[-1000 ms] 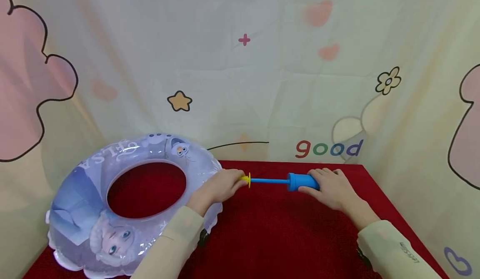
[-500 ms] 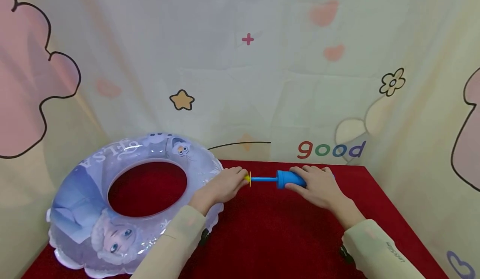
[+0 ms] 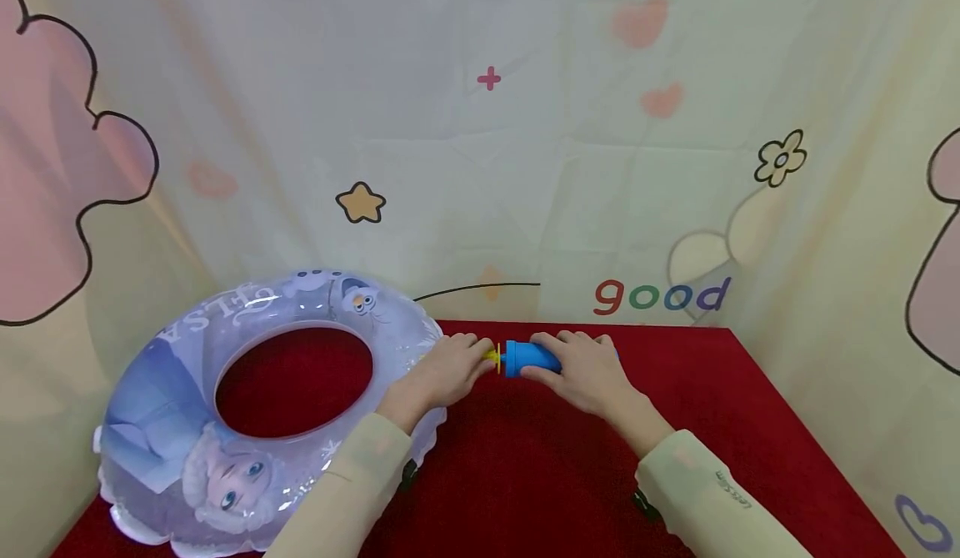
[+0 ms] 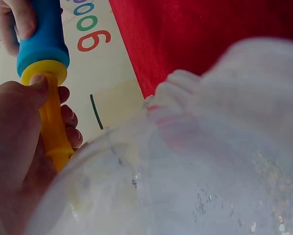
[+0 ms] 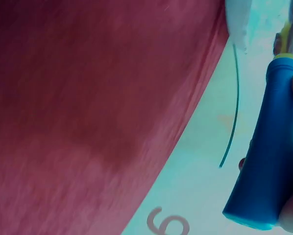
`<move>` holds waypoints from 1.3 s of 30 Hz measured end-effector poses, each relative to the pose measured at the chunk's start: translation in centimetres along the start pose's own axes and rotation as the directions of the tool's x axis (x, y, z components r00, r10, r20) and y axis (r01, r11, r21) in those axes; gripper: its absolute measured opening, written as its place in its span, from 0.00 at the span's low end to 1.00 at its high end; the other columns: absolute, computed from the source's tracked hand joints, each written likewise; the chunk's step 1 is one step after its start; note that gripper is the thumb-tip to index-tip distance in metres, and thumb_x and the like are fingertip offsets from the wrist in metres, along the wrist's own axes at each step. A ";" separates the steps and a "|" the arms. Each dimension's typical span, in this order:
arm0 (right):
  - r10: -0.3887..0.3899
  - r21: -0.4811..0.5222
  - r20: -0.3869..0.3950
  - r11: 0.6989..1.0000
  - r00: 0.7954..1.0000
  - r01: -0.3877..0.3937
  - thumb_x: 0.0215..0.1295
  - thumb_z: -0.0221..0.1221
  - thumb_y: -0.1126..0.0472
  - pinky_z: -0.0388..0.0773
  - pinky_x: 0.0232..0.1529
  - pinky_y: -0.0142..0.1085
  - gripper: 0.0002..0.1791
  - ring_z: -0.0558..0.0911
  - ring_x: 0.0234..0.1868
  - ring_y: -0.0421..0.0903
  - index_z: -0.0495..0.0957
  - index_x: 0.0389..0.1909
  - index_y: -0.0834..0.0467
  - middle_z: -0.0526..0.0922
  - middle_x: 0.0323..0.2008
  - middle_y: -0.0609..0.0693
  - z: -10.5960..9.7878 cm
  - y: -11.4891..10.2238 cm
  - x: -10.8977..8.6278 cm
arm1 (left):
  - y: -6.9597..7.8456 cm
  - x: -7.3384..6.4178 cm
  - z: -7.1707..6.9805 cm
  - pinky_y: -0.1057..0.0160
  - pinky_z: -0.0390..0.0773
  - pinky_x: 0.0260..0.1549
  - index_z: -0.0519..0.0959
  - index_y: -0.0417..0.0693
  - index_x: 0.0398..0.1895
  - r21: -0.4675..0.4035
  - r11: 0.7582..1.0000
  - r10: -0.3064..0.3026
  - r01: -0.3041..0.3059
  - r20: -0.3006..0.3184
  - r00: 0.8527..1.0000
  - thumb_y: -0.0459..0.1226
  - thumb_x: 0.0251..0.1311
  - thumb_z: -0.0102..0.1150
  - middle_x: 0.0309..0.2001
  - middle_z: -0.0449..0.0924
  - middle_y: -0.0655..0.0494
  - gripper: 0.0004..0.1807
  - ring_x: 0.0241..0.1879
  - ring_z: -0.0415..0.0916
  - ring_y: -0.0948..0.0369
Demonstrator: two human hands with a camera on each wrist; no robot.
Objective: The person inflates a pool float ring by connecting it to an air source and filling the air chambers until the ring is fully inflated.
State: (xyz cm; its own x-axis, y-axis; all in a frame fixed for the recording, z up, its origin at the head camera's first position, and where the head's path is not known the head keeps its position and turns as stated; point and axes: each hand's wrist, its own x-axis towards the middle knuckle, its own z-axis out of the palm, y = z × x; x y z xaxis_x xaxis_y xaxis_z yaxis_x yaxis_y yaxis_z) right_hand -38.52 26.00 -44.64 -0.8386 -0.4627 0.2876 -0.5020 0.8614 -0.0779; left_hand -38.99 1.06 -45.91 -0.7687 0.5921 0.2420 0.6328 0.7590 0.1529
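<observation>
A hand pump with a blue barrel [image 3: 528, 359] is held sideways above the red cloth. My left hand [image 3: 443, 372] grips its yellow handle [image 4: 53, 117], fingers wrapped round it in the left wrist view. Around the barrel curl the fingers of my right hand [image 3: 585, 372]; the right wrist view shows the barrel's far end [image 5: 249, 215] bare. Barrel and handle flange nearly meet, with only a sliver of blue rod between them. An inflated swim ring [image 3: 157, 424] with cartoon prints lies on the left, partly behind my left forearm.
Red cloth [image 3: 540, 475] covers the table. A printed curtain [image 3: 450, 166] with the word "good" hangs behind the table's back edge and along both sides. The swim ring's clear film fills much of the left wrist view.
My right hand has moved left with the blue barrel, and the exposed rod has shortened to almost nothing. My left hand and the swim ring have stayed nearly in place.
</observation>
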 end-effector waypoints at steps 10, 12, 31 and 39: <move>0.037 -0.003 0.000 0.999 0.999 -0.037 0.67 0.61 0.34 0.69 0.50 0.60 0.32 0.78 0.52 0.59 0.77 0.65 0.47 0.82 0.52 0.57 -1.3 5.4 -2.9 | -0.3 -0.2 0.3 0.61 0.69 0.34 0.76 0.51 0.45 -0.010 0.999 0.031 -0.032 -0.045 0.998 0.43 0.77 0.52 0.31 0.69 0.59 0.07 0.32 0.66 0.61; 0.049 -0.002 0.017 0.999 0.999 -0.049 0.67 0.60 0.34 0.69 0.50 0.62 0.33 0.77 0.53 0.60 0.76 0.66 0.48 0.81 0.54 0.58 -1.8 6.6 -3.4 | -0.3 -0.2 0.3 0.61 0.68 0.34 0.76 0.51 0.45 -0.014 0.999 0.029 -0.030 -0.046 0.999 0.42 0.77 0.53 0.31 0.69 0.59 0.06 0.32 0.66 0.61; 0.058 0.030 0.009 0.998 0.998 -0.058 0.68 0.60 0.35 0.67 0.49 0.61 0.32 0.76 0.55 0.60 0.77 0.66 0.50 0.81 0.54 0.59 -2.2 7.7 -3.9 | -0.5 0.0 -0.4 0.62 0.68 0.35 0.76 0.50 0.45 -0.070 0.997 0.038 -0.040 -0.027 0.999 0.40 0.76 0.56 0.33 0.68 0.57 0.04 0.34 0.65 0.60; 0.024 0.014 0.020 1.000 1.000 -0.024 0.68 0.59 0.33 0.68 0.48 0.58 0.32 0.78 0.53 0.56 0.77 0.66 0.47 0.82 0.53 0.56 -0.4 2.1 -0.8 | -0.1 0.1 -0.7 0.62 0.70 0.36 0.77 0.46 0.52 -0.094 0.995 0.035 -0.036 -0.008 0.999 0.40 0.75 0.57 0.36 0.69 0.56 0.10 0.35 0.67 0.60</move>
State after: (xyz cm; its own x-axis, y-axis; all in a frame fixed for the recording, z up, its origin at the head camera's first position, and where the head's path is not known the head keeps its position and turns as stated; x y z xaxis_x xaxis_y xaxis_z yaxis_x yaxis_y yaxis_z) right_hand -38.85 28.27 -44.62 -0.8544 -0.4458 0.2669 -0.4843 0.8694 -0.0982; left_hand -39.09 0.90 -45.22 -0.7452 0.6163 0.2549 0.6659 0.7085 0.2338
